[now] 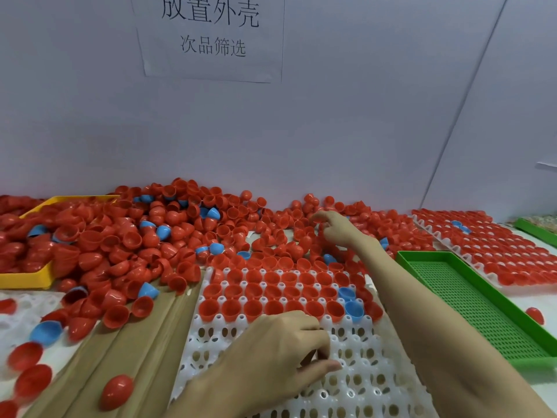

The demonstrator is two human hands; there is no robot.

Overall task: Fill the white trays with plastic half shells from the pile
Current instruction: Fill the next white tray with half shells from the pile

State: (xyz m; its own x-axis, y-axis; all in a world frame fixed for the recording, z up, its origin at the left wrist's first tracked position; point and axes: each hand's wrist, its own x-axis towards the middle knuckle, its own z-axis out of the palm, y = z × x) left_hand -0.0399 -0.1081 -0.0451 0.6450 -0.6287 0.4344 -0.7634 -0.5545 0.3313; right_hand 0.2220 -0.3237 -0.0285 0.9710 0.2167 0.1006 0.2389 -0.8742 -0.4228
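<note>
Right hand (334, 229) reached beyond the white tray (355, 384) into the pile (168, 236), fingers loosely curled among red half shells; any grip unclear. Left hand (271, 354) rested on the tray's empty pockets, fingers curled, apparently holding nothing.

White table (524, 300) under shell pile (144, 236), white trays (361, 384), green tray (470, 300), perhaps cardboard (141, 342).

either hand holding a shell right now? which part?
Cannot tell for either. Right hand reaches into the red shell pile, fingertips blurred. Left hand rests on the white tray, fingers curled, no shell visible.
</note>
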